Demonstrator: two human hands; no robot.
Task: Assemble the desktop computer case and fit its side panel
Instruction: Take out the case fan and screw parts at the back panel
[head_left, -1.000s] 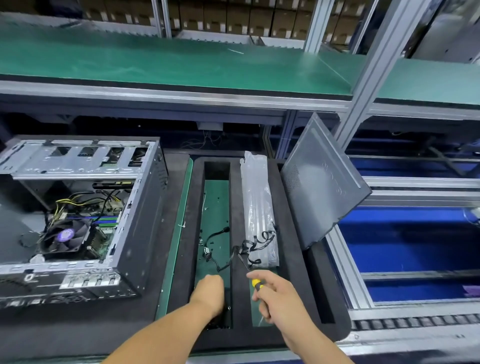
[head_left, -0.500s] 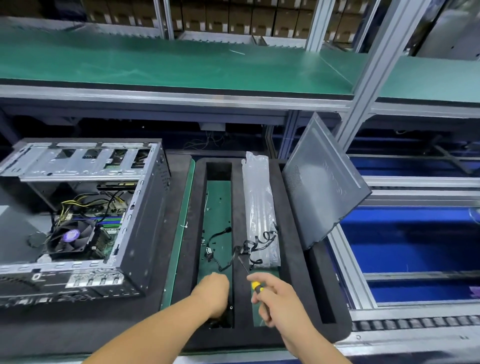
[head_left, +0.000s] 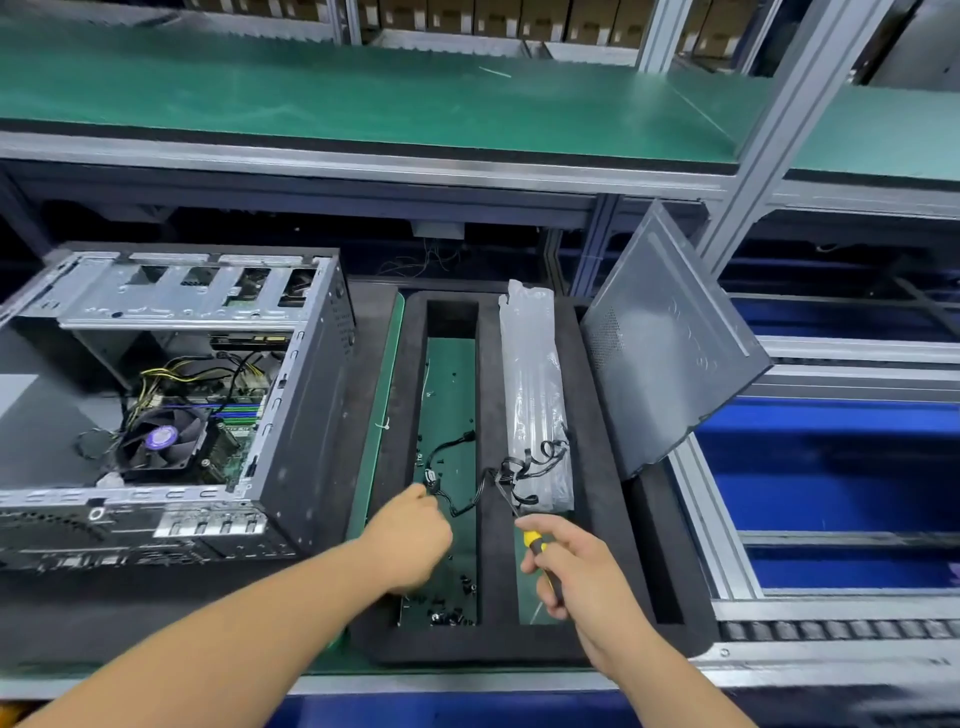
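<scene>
Green-matted upper shelf runs across the far side, aluminium framing under it; blue conveyor bed off to the right. Desk surface is dark, with a black foam tray in the middle.

Computer case sits at left, open side up, CPU fan and yellow/black wiring exposed. Side panel stands tilted at the tray's right edge, leaning back against the frame post, well apart from the case. Not fitted.

Clear plastic bag lies lengthwise on the tray's centre rib, a black cable bundle tangled at its near end.

Left hand is over the left slot, fingers curled in and closed at the near end of a black cable; cannot tell for sure whether the wire is actually pinched. Loose dark screws lie scattered in that slot near the wrist.

Right hand is wrapped around a yellow-and-black screwdriver, fingers pressed tight on the handle, shaft angled up-left toward the cable bundle.

Delta vs 0.5 s ago: left hand sits further from the near edge, up the slot to the cable end; it was lower, over the screws. Right hand and screwdriver roughly the same spot. Case, panel, bag unchanged.
</scene>
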